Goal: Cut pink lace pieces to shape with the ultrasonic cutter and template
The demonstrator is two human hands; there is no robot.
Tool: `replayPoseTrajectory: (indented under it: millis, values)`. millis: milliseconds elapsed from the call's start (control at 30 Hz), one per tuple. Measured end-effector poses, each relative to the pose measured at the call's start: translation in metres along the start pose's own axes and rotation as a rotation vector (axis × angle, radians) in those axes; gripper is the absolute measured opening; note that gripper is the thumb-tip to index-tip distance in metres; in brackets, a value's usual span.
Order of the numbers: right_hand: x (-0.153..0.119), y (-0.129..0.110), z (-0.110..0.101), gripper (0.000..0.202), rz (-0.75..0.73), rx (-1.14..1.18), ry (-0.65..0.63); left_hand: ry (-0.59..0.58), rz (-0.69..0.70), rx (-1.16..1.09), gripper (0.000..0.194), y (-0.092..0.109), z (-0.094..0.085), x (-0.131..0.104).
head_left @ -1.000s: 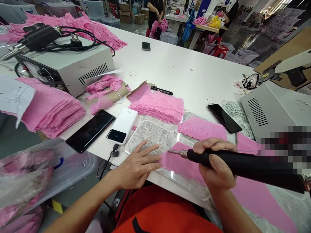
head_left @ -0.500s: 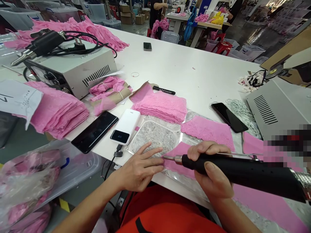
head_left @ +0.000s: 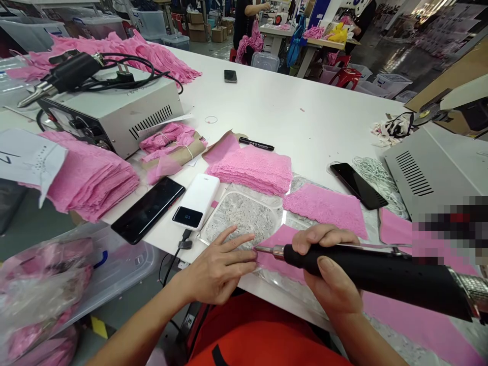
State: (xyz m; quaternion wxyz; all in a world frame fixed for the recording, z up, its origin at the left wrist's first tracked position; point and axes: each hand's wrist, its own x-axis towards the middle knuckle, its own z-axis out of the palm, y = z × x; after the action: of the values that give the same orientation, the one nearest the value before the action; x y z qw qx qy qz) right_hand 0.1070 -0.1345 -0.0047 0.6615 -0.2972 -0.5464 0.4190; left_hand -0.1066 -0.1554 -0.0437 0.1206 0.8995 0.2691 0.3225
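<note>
My right hand (head_left: 333, 264) is wrapped round a thick black handheld tool (head_left: 381, 274) with a thin metal tip, held nearly level and pointing left. The tip meets the left edge of a pink fabric piece (head_left: 284, 259), right beside my left fingertips. Flat on the grey marbled mat (head_left: 238, 216), my left hand (head_left: 224, 267) has its fingers spread, the tips at that fabric edge. Just beyond lies another pink piece (head_left: 326, 206) with a scalloped lace edge. A stack of pink lace pieces (head_left: 249, 170) sits behind the mat. Part of the fabric under my right hand is hidden.
A white power bank (head_left: 196, 201) and a black phone (head_left: 148, 209) lie at left, another phone (head_left: 358, 185) at right. Grey machine boxes (head_left: 145, 109) stand on both sides. A marker (head_left: 256, 144) lies behind the stack. Other people work at far tables.
The view shifts very slightly. Both hands, the tool and the fabric stay nearly in place.
</note>
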Motion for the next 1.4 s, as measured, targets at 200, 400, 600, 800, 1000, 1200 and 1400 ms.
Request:
replayPoseTrajectory:
  millis: [200, 400, 600, 800, 1000, 1200, 1400]
  values:
    - [-0.001, 0.001, -0.001, 0.011, -0.008, 0.023, -0.013, 0.009, 0.001, 0.005, 0.041, 0.001, -0.001, 0.001]
    - [-0.004, 0.004, -0.003, 0.007, -0.015, -0.007, -0.064, -0.006, 0.003, 0.002, 0.041, 0.001, -0.002, 0.002]
    - [0.002, 0.003, -0.004, 0.01, -0.023, 0.038, -0.008, 0.0, 0.01, -0.015, 0.044, -0.001, -0.002, -0.001]
    - [0.018, -0.009, -0.046, 0.012, -0.108, -0.01, 0.317, -0.121, 0.001, 0.084, 0.05, -0.006, -0.002, -0.003]
    - [0.019, -0.009, -0.08, 0.012, -0.133, -0.067, 0.482, -0.21, 0.07, 0.218, 0.055, -0.014, -0.001, 0.0]
    - [0.016, -0.001, -0.073, 0.013, -0.102, -0.038, 0.416, -0.225, 0.097, 0.256, 0.054, -0.016, -0.001, 0.0]
    - [0.017, 0.003, -0.069, 0.013, -0.106, -0.022, 0.402, -0.225, 0.09, 0.255, 0.054, -0.015, -0.001, 0.0]
